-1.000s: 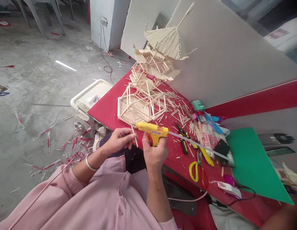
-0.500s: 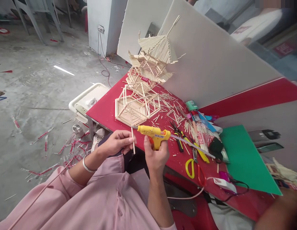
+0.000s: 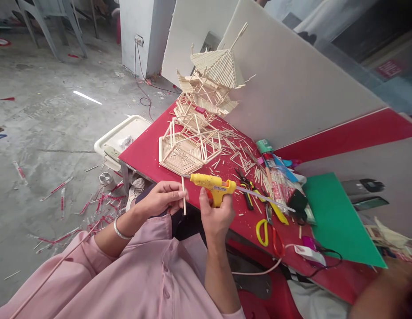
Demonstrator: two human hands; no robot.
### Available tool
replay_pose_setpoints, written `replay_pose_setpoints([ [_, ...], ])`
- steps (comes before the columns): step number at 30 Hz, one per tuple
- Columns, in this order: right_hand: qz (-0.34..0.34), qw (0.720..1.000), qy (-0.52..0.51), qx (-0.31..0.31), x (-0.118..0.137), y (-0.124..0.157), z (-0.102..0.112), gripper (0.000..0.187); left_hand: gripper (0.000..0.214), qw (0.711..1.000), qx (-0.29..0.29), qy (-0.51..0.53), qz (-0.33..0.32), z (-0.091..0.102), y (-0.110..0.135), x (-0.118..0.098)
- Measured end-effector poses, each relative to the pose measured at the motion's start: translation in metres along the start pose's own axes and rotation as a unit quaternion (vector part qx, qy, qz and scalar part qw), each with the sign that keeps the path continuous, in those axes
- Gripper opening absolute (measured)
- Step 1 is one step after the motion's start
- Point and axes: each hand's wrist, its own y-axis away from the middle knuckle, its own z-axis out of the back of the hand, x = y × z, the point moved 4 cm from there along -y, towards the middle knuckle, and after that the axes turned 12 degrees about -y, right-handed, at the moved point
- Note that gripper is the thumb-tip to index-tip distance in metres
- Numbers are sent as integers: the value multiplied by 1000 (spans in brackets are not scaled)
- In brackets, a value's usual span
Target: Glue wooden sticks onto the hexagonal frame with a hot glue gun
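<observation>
Between the thumb and fingers of my left hand (image 3: 166,197) is a thin wooden stick (image 3: 184,204), held upright near the table's front edge. My right hand (image 3: 217,215) is wrapped round the handle of a yellow hot glue gun (image 3: 212,184). Its nozzle points left, at the upper end of the stick; whether they touch I cannot tell. A clear glue stick (image 3: 264,197) juts from the gun's back. Just beyond my hands lies a hexagonal stick frame (image 3: 182,153), and behind it rises a tiered stick tower (image 3: 214,73) with slatted roofs.
Loose sticks (image 3: 239,150) litter the red table (image 3: 142,153). On the right lie pliers (image 3: 247,195), scissors (image 3: 267,230), a power strip (image 3: 308,254) and a green board (image 3: 339,217). White panels (image 3: 275,79) stand behind. At lower right, another person's blurred arm (image 3: 385,292) shows.
Both hands keep nearly the same pose, with the glue gun still at the stick's upper end. At upper right, the other person in a white top has moved mostly out of view.
</observation>
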Motion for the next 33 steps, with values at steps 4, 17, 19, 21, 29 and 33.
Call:
replay_pose_setpoints([
  [4,-1,1000,-13,-5,0,0,-1,41,35,1000,6,11,1,-1,1,0],
  [17,-4,1000,-8,-22,0,0,1,45,37,999,10,35,6,-4,-1,-1],
  [19,2,1000,-2,-11,-1,0,1,44,38,1000,5,27,7,-4,-1,0],
  [21,3,1000,2,-1,-3,1,0,43,39,1000,0,22,7,-4,-1,0],
  [29,25,999,19,-15,1,2,1,39,42,997,-35,-71,-17,0,1,-2],
  [33,45,998,34,-24,0,2,4,33,45,978,-61,-192,-56,0,3,-11],
])
